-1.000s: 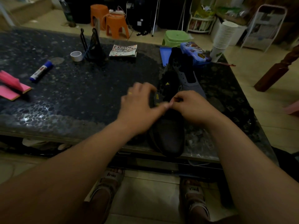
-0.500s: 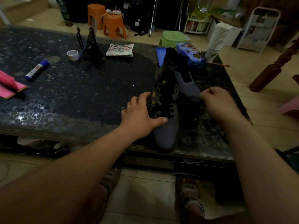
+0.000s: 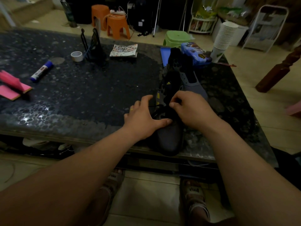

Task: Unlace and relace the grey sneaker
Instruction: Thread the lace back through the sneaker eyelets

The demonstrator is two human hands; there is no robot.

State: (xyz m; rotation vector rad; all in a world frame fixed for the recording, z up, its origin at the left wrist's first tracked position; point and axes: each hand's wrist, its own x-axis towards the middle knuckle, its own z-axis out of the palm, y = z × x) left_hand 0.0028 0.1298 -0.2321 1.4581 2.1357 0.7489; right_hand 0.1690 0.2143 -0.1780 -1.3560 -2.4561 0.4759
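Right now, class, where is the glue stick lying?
In the head view, the glue stick lies on the left part of the dark table, between the pink pads at the left edge and the roll of tape.

1. The left forearm and right forearm are bare.
2. The left hand wears a thin yellow ring.
3. The left sandal and right sandal have pale straps with dark lettering.

A small yellow Adidas logo stands on the black tongue of the grey sneaker; the sandal strap bears pale lettering, too blurred to read; the glue stick label is illegible.
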